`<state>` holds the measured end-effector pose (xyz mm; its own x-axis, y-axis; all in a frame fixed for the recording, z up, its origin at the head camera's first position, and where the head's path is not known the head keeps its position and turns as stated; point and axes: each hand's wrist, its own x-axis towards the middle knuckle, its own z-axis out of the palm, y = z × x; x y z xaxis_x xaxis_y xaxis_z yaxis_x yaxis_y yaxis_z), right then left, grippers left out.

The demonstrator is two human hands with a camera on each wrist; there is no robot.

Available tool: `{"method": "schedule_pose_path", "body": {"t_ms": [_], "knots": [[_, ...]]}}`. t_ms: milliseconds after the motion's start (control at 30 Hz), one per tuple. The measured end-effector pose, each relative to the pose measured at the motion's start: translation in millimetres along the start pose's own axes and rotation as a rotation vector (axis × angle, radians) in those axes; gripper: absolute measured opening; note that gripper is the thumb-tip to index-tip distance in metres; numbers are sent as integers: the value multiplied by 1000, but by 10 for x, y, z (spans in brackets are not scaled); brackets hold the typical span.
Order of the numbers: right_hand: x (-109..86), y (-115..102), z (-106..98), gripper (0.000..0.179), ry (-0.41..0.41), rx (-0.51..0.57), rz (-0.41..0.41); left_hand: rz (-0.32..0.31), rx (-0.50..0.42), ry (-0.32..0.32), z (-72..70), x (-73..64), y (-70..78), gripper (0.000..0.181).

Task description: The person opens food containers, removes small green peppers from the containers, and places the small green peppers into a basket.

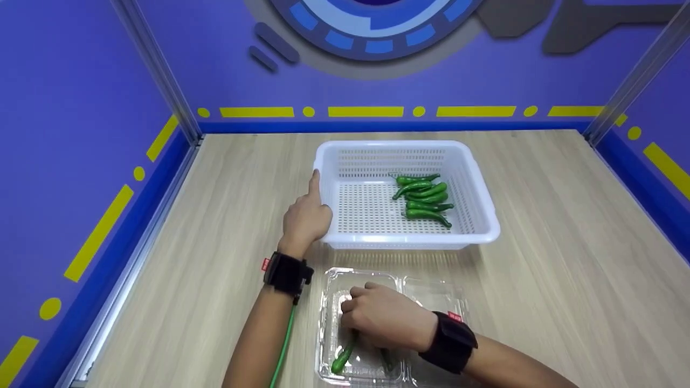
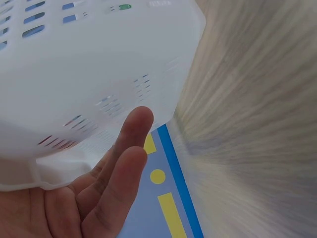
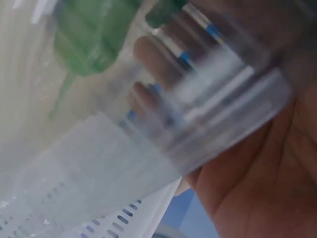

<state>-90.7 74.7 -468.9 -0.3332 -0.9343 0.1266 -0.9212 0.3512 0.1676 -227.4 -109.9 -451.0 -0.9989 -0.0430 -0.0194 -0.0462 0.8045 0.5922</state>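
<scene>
My left hand (image 1: 307, 215) grips the left rim of a white plastic basket (image 1: 399, 239), index finger stretched along it. From below, in the left wrist view, fingers (image 2: 136, 124) of this hand lie under the rim beside the slotted wall. Several green chili peppers (image 1: 426, 198) lie in the basket's right half. My right hand (image 1: 385, 318) reaches down into a clear plastic clamshell box (image 1: 321, 334), fingers curled at the end of a green chili pepper (image 1: 342, 360). Another chili pepper (image 1: 386, 360) shows partly beneath that hand. Its fingertips are hidden in the head view.
The box's clear lid (image 1: 431, 288) lies folded out to the right, partly under the right wrist. A wooden table (image 1: 560, 258) carries both containers. Blue-purple panels (image 1: 81, 108) enclose it at the back and sides. A green cable (image 1: 284, 345) runs along the left forearm.
</scene>
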Motion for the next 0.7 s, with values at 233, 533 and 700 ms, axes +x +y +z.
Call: {"method": "schedule_pose_path", "body": {"t_ms": [233, 533, 700], "knots": [[-13, 5, -78, 33, -24, 59, -18, 0, -4, 1, -3, -3, -2, 82], [-36, 34, -156, 27, -4, 55, -30, 0, -11, -4, -2, -9, -4, 83], [-38, 49, -178, 25, -5, 58, -26, 3, -11, -3, -2, -7, -7, 82]]}}
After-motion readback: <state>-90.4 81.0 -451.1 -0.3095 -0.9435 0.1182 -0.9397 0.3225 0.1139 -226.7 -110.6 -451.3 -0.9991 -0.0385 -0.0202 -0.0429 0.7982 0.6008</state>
